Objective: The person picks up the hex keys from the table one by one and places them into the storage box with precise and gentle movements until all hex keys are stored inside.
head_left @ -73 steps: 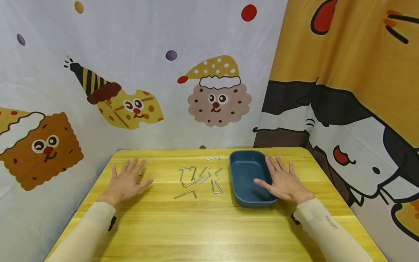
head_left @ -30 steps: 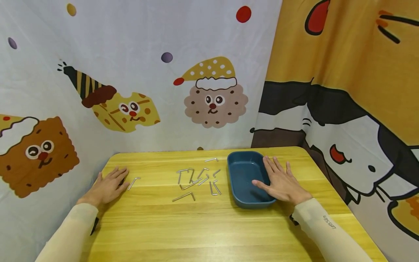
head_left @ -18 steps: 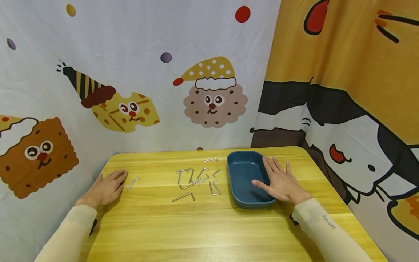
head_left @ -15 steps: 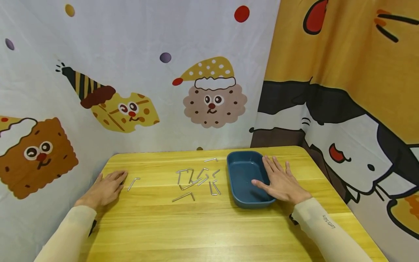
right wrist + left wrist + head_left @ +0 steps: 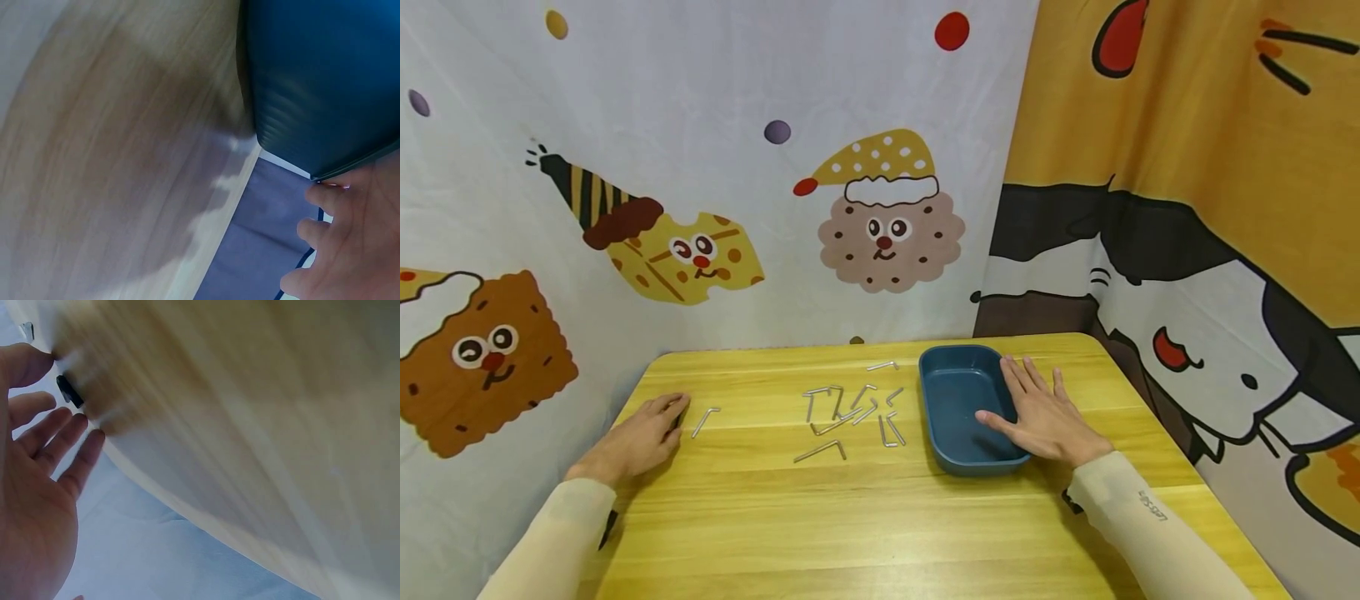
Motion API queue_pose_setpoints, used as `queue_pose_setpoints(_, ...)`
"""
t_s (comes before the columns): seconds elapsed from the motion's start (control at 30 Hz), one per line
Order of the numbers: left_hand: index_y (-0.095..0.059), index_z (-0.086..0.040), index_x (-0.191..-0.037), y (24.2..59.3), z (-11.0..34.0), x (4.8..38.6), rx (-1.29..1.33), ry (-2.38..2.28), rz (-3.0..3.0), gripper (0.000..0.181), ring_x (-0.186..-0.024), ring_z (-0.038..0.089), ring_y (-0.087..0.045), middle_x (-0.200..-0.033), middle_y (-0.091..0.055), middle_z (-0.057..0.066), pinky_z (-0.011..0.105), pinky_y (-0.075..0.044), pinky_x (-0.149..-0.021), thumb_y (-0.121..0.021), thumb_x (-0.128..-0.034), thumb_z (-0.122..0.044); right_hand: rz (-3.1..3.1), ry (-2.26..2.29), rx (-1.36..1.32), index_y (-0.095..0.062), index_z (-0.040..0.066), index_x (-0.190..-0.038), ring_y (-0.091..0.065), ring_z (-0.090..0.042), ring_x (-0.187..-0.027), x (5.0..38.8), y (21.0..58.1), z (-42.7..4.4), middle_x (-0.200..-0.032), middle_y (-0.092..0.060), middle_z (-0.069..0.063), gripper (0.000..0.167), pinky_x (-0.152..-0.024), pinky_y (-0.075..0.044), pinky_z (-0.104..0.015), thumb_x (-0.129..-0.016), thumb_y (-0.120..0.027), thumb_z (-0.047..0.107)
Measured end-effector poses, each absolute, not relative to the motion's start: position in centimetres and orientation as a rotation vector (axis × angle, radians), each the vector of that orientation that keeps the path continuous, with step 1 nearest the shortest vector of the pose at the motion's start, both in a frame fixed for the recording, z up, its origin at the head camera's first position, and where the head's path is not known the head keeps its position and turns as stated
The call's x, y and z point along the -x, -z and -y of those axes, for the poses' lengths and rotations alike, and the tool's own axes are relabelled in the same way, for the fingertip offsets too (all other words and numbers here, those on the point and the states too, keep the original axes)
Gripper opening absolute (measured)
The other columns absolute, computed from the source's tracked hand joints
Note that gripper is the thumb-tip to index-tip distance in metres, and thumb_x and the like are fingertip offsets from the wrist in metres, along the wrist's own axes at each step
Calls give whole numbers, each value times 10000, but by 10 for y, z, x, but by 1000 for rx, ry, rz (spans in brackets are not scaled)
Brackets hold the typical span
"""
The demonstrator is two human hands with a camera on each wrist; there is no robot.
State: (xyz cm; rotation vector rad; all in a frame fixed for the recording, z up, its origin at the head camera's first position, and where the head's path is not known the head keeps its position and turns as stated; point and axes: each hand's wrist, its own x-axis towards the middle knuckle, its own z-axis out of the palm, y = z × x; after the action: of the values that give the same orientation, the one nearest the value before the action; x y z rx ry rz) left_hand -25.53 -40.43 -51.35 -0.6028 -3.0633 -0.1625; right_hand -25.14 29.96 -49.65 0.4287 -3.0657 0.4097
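Fabric backdrop (image 5: 865, 83), cartoon-printed, at 12 o'clock. Table (image 5: 880, 533), wood-grained. Blue tray (image 5: 981, 468), rectangular, round-cornered, at 2 o'clock on tabletop. Right hand (image 5: 1048, 421), at tray's 3 o'clock: fingers straight along rim, thumb over interior, nothing grasped. Left hand (image 5: 636, 437), at 10 o'clock: released, fingers loosely bent, thumb apart. Hex keys (image 5: 832, 427), metal, scattered at 12 o'clock, left of tray. Single hex key (image 5: 702, 422), just beyond left hand's 3 o'clock. Small black item (image 5: 69, 392), unidentified, between left thumb and fingers; contact indiscernible.
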Motion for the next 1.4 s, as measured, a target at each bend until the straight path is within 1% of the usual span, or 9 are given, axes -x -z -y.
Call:
queue_pose_setpoints(0.3,-626,137,-1557,515,399,257,672,247,2955,585,-1418,634,-634,-1608,-571,420,713,-612,-1113,-779,-1012,-10,3082,-434,-426,-146,19,-1864,-87,-542,-1823,252,497,-301,-1956,-145,-240,1183,-1412,47,-850,-1096,-567,814)
queue_pose_setpoints(0.43,-643,124,-1549,513,395,257,696,300,2937,592,-1195,487,-766,-1600,-557,430,573,-681,-941,-816,-994,13,3083,-426,-424,-148,19,-1864,-87,-539,-1824,252,497,-301,-1955,-149,-241,1182,-1412,33,-853,-1096,-566,815)
queue_pose_setpoints(0.5,-640,115,-1556,513,394,257,681,296,2936,603,-1167,473,-767,-1601,-549,435,563,-683,-906,-827,-996,-11,3081,-419,-425,-150,18,-1863,-90,-539,-1824,252,497,-302,-1955,-153,-240,1180,-1412,26,-854,-1097,-564,814)
queue_pose_setpoints(0.57,-647,87,-1566,513,394,256,628,264,2943,601,-1205,518,-752,-1611,-554,425,625,-672,-952,-823,-1011,-61,3081,-417,-425,-149,19,-1863,-93,-539,-1823,252,496,-301,-1955,-153,-239,1179,-1411,24,-855,-1098,-563,814)
queue_pose_setpoints(0.67,-664,22,-1581,512,395,254,520,175,2970,577,-1409,623,-630,-1634,-573,388,803,-564,-1095,-790,-1052,-172,3080,-417,-427,-149,19,-1863,-95,-542,-1822,253,496,-301,-1955,-152,-240,1179,-1411,19,-855,-1098,-561,816)
queue_pose_setpoints(0.77,-660,-12,-1601,512,398,252,442,99,3008,578,-1498,607,-575,-1651,-600,341,897,-428,-1188,-743,-1100,-286,3081,-416,-427,-151,17,-1863,-94,-541,-1822,253,496,-301,-1956,-151,-239,1177,-1412,20,-853,-1099,-561,814)
queue_pose_setpoints(0.93,-665,7,-1598,514,402,250,403,78,3045,598,-1513,568,-572,-1622,-653,298,886,-368,-1256,-709,-1142,-377,3079,-417,-428,-151,15,-1862,-96,-542,-1822,252,497,-302,-1956,-149,-237,1176,-1413,23,-853,-1101,-561,812)
queue_pose_setpoints(1.17,-660,9,-1602,514,403,251,388,76,3065,600,-1465,591,-597,-1560,-673,330,895,-429,-1184,-716,-1142,-372,3081,-428,-430,-150,15,-1862,-101,-551,-1817,252,497,-302,-1955,-151,-240,1181,-1407,32,-860,-1098,-568,812)
queue_pose_setpoints(1.4,-706,13,-1544,512,400,251,377,93,3063,551,-1399,622,-625,-1488,-699,324,885,-456,-1144,-734,-1135,-354,3074,-428,-427,-165,13,-1860,-111,-547,-1817,251,496,-299,-1952,-168,-241,1173,-1409,14,-860,-1099,-564,812)
